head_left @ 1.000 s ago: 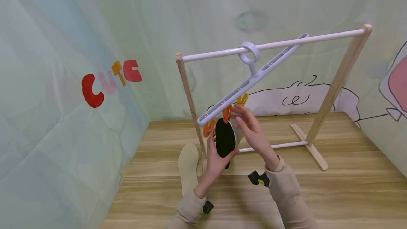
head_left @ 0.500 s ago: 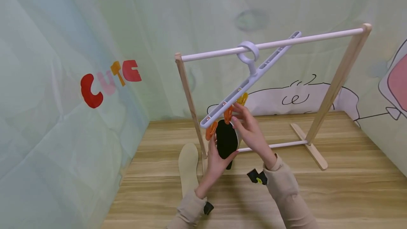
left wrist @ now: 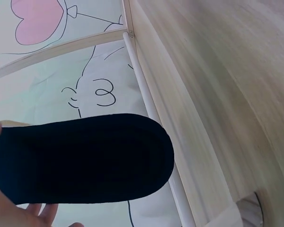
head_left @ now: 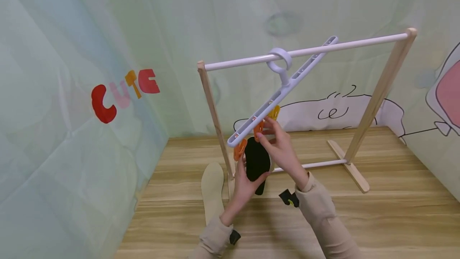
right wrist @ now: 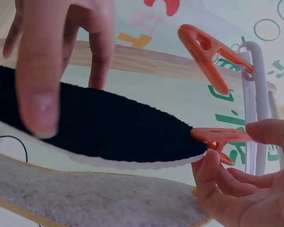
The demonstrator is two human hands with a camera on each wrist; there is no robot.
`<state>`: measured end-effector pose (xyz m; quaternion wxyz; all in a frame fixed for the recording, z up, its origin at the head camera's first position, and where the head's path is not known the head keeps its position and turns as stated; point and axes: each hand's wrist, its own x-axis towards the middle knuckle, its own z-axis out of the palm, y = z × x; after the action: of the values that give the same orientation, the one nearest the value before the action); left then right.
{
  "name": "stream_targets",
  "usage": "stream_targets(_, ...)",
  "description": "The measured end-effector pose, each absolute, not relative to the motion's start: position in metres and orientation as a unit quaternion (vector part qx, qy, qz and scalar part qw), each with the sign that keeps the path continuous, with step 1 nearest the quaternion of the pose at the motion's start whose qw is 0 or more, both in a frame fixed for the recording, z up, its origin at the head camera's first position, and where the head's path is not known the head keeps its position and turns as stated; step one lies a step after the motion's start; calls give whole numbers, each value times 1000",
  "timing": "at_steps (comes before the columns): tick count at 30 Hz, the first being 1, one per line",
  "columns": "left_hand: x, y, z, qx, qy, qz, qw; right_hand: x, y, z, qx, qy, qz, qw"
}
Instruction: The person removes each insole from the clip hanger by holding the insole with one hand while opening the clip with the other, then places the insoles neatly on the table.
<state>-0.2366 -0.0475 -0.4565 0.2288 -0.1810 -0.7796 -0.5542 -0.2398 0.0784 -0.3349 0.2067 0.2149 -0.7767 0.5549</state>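
A black-faced insole with a white edge stands nearly upright under the hanger's near end. My left hand grips it low down, thumb on one edge and fingers on the other. My right hand pinches an orange clothespin between thumb and fingers; its end overlaps the tip of the black insole in the right wrist view. The clothespin hangs from the lilac hanger. Behind the black insole is a grey felt insole. In the left wrist view, the black insole hides most of the left fingers.
A second orange clothespin hangs at the hanger's near end, and a yellow one farther along. The hanger loops over the white rail of a wooden stand. A beige insole lies on the table, left of the hands.
My right thumb has moved left onto the orange clothespin. The hanger has turned a little, its near end shifting right and down. The black insole has moved slightly right and down with my left hand.
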Motion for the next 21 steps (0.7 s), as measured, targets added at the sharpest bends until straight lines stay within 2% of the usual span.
stream_targets(21, -227, -56, -447, -135, -788, -568, 199, -244, 71, -335, 199, -794, 499, 285)
